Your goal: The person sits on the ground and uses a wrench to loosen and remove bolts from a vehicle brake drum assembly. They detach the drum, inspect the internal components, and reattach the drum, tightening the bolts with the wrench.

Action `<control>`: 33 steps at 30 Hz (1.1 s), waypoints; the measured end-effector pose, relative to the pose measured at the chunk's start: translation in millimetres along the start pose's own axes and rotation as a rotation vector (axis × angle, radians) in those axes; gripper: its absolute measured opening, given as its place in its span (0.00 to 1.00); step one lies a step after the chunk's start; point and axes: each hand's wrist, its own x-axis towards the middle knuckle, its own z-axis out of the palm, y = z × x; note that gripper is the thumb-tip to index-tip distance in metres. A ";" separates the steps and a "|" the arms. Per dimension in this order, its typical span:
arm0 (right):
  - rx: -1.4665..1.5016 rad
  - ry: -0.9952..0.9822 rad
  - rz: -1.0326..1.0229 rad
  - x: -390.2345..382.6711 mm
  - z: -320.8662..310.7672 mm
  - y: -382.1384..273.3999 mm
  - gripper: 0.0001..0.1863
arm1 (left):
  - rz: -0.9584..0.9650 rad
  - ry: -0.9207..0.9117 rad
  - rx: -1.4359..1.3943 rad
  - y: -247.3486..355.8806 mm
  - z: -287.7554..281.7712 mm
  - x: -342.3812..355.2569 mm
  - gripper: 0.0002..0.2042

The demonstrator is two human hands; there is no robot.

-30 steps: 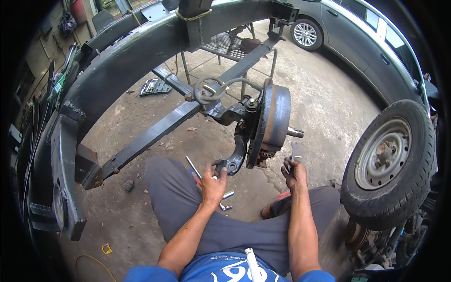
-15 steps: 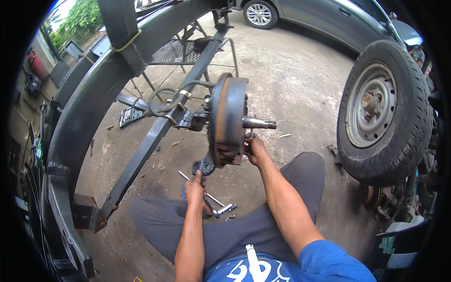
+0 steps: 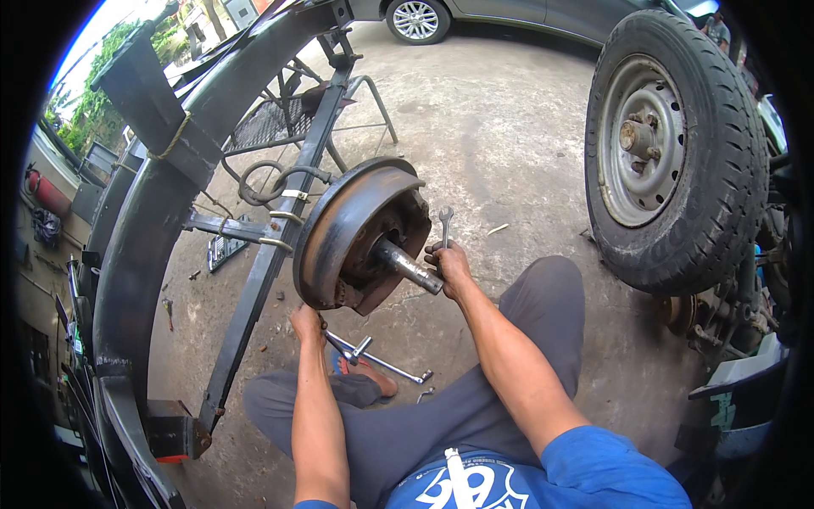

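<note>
A rusty brake drum assembly sits tilted in the centre, its stub spindle pointing down-right toward me. My right hand is closed round an upright open-end wrench, just right of the spindle. Below the drum's lower left edge, my left hand is closed on something dark; the drum hides its fingertips and most of what it grips. Long chrome socket tools lie on the floor between my legs, near my foot.
A curved steel chassis and long steel bar run along the left, with a mesh-topped stand behind. A socket set case lies on the floor. A wheel with tyre stands right; a car is parked beyond.
The drum assembly has swung round, spindle now toward me, hiding the knuckle arm. My left hand has moved left with it; my right hand and wrench have shifted left and up.
</note>
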 end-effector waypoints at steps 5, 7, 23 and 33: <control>-0.189 0.010 0.088 -7.9 -13.5 -3.6 0.09 | 0.021 -0.018 -0.017 12.1 9.6 43.2 0.12; -0.375 0.001 0.146 -13.1 -20.1 -3.1 0.09 | 0.050 -0.008 -0.049 12.7 9.0 59.0 0.13; -1.945 -0.669 0.237 -29.5 -44.5 52.1 0.19 | 0.229 -0.911 1.096 -94.5 59.9 -76.1 0.20; -1.994 -0.797 0.048 -25.6 -104.2 58.3 0.20 | 0.280 -0.752 0.693 -43.1 110.4 -140.6 0.22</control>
